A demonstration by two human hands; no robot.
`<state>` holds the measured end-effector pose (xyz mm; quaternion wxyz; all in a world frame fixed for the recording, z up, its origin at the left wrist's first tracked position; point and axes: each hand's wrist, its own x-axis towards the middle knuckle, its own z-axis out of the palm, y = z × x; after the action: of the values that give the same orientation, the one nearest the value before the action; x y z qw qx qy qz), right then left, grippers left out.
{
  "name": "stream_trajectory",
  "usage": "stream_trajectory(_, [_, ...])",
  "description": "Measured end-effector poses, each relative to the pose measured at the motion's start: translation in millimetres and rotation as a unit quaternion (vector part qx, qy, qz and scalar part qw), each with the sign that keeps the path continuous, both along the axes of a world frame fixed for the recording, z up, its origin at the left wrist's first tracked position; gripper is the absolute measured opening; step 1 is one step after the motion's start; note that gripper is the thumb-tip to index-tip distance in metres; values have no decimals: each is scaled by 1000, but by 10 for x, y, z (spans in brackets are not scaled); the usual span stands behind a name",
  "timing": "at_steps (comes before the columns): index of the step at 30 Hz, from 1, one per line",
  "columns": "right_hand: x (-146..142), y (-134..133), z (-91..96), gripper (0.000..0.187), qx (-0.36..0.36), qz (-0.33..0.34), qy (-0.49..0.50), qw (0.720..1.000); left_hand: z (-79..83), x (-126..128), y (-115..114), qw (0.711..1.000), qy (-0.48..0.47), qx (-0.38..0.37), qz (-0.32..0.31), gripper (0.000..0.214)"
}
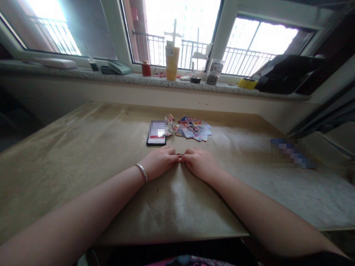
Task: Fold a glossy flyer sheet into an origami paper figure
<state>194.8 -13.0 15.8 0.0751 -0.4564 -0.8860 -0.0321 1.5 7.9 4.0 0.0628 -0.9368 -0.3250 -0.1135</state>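
Note:
My left hand (161, 162), with a silver bangle on its wrist, and my right hand (202, 162) meet near the middle of the table. Their closed fingertips pinch a small red-and-white piece (180, 155) from both sides. Only a thin strip of it shows, so its kind is unclear. Just beyond my left hand lies a phone (156, 140) with a lit screen. Crumpled patterned scraps of paper (172, 128) sit beside the phone. To their right, past my right hand, spreads a loose pile of colourful printed cards (195, 130).
A tan cover lies over the table (124, 207). At the right is a blurred blue item (294, 152). Along the windowsill (119, 76) stand a yellow drink cup (172, 62), a red jar (146, 69), a clear container (214, 72), yellow tape (247, 83) and a black case (280, 79).

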Motion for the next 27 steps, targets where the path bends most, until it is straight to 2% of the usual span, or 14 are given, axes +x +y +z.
stream_trajectory(10, [-2,22,38,32,-7,-11,-19,1000,62,-27,7,995,82,41,-46,20])
stream_trajectory(22, [51,38,68,25,-29,-17,-25,999,37,-94,70,994,88,43,-57,18])
stream_trajectory(27, [59,46,83,23,-25,-21,-31,999,98,-95,74,992,100,32,-64,20])
